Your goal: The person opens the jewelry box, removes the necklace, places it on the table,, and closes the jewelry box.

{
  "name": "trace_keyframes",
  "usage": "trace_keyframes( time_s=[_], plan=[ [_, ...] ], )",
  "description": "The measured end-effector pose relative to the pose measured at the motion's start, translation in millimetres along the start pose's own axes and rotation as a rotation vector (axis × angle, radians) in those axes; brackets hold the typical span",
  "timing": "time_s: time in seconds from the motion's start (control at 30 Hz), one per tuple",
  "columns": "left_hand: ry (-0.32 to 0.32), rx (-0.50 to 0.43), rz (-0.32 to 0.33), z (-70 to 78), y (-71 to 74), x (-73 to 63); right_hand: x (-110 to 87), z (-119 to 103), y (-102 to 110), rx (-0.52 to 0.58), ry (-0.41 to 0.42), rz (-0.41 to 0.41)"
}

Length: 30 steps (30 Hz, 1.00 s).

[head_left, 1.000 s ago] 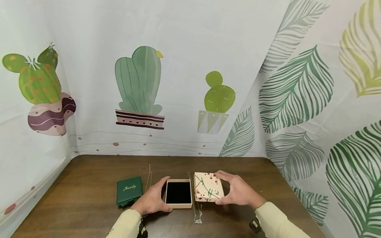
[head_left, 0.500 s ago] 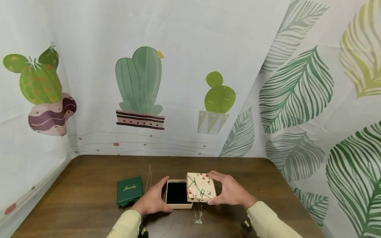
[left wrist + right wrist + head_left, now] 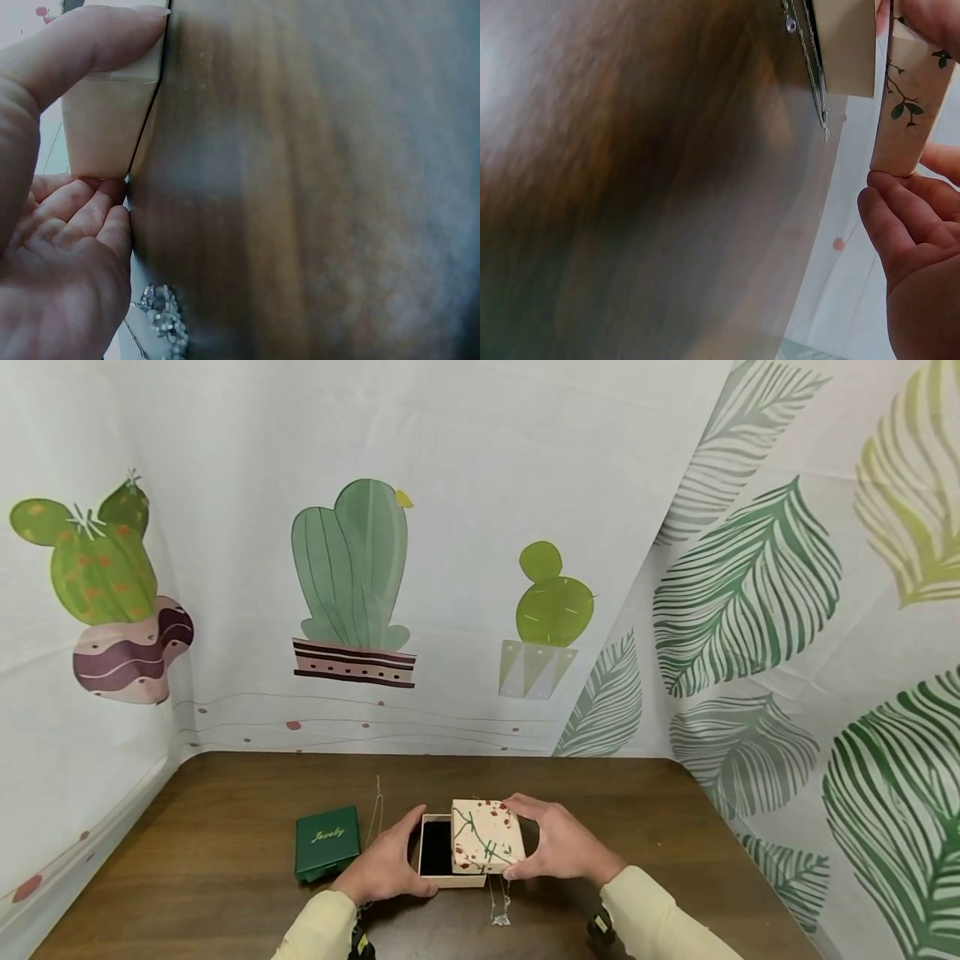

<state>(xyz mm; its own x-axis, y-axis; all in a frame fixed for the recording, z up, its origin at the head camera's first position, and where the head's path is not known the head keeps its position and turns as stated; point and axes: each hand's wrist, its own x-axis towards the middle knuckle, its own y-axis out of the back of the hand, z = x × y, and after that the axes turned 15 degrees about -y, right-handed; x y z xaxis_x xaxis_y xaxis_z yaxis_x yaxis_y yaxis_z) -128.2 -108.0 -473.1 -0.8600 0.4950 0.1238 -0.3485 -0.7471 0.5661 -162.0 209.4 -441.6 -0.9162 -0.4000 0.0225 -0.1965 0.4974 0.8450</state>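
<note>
My left hand grips the cream box base by its far and near sides, thumb toward me, as the left wrist view also shows. Black padding lines the base, which sits on the table. Between thumb and fingers, my right hand holds the floral box lid. The lid hangs over the right part of the base and hides it; a gap between lid and base shows in the right wrist view. A silver necklace lies beside the base, partly hidden under the lid.
Left of my left hand stands a green jewelry box with gold lettering. Another thin chain necklace lies between it and the base, partly behind the hand. The wooden table meets a printed cloth backdrop at its far edge.
My right hand has carried the floral lid leftward, from beside the base to above its right part. The left hand and base have stayed in place.
</note>
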Motion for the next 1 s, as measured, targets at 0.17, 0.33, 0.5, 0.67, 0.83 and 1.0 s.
trace_keyframes(
  time_s=[0.17, 0.33, 0.5, 0.67, 0.83, 1.0],
  plan=[
    [0.000, 0.007, -0.001, -0.7, -1.1, 0.3, 3.5, -4, -9, 0.007, 0.013, -0.012],
    [-0.005, 0.012, 0.003, -1.6, -1.8, 1.2, 6.7, -8, -16, 0.002, 0.035, -0.010],
    [-0.012, 0.019, 0.020, -0.2, -0.3, 0.6, 9.9, -14, -20, 0.002, 0.034, -0.019],
    [-0.044, 0.022, 0.019, 0.2, -0.4, 1.2, 11.7, -18, -23, 0.009, 0.007, -0.040],
    [-0.092, 0.005, 0.013, -2.6, -0.2, 3.0, 13.8, -24, -26, 0.014, 0.007, -0.040],
    [-0.129, 0.003, 0.011, -3.5, 0.6, 3.7, 15.4, -29, -29, -0.002, 0.008, -0.038]
  ],
)
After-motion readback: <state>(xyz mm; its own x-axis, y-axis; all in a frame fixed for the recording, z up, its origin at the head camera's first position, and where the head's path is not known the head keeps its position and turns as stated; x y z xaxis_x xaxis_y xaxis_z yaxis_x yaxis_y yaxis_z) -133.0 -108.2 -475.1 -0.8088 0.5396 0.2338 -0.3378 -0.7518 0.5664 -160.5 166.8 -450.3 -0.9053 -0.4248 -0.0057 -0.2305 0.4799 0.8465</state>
